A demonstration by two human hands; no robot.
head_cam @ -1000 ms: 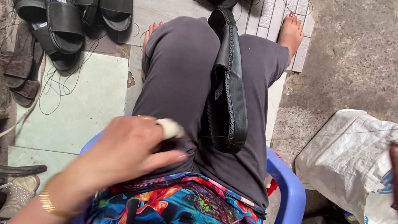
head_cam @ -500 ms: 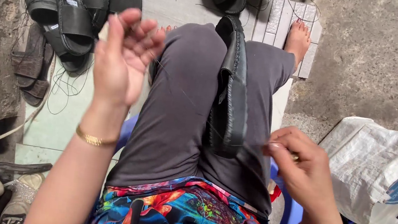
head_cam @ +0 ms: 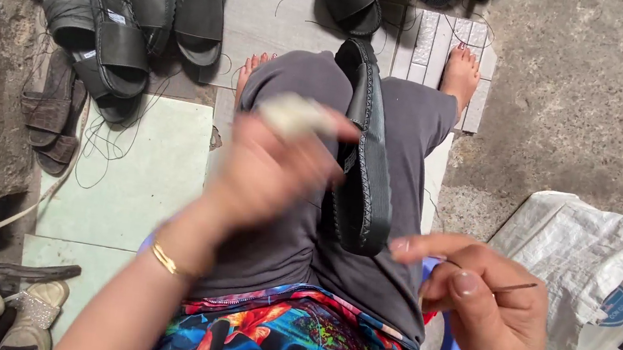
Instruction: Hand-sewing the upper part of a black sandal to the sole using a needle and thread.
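Pinched in the right hand (head_cam: 484, 315) is 1 needle (head_cam: 513, 287); the blurred left hand (head_cam: 272, 170), grip unclear, hovers by the unfinished black sandal (head_cam: 366, 166).

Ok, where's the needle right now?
In the head view, low on the right: the needle is pinched in the right hand, pointing toward the white sack, just right of the black sandal on the lap.

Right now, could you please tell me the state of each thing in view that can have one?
Left hand: raised, blurred, fingertip wrapped pale.
Right hand: pinching a thin needle.
Black sandal: on its edge between the thighs.
White sack: open, crumpled.
Black sandals on floor: piled loosely.
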